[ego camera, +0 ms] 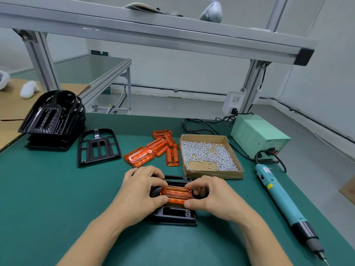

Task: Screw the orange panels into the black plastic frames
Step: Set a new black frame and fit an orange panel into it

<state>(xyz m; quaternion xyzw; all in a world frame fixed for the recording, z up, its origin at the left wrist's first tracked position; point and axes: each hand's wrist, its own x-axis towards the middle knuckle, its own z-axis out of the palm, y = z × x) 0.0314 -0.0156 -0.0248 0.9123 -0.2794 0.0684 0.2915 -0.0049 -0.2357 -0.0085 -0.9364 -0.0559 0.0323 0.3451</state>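
Step in hand looks like seating, not yet screwing: one orange panel [176, 194] sits on the black plastic frame [172, 215] at near centre of the green tabletop [57, 198]. Left hand [141, 191] pinches the panel's left end, thumb at the near edge, fingers curled over the far edge. Right hand [208, 194] does the same at the right end. Both have hold of the panel; neither holds a screw or tool.

To do it well, in my judgement:
- Press both ends down evenly until the panel lies flat in its recess; a tilted panel will put the holes off the bosses. Hole alignment can't be read here, the fingers cover the ends.
- Keep one hand on the panel when the other lets go, or it may shift.
- The right hand is the natural one to fetch: the cardboard box of screws [210, 156] is just far-right of the frame, and the electric screwdriver [284, 204] lies along the right side, tip pointing near.
- Drive straight down, with the frame flat on the tabletop.

Stock: spare orange panels [153, 150] in a loose pile far of the hands, a single frame [98, 146] to their left, a stack of frames [51, 120] at far left. The screwdriver's power supply [259, 137] stands at far right.
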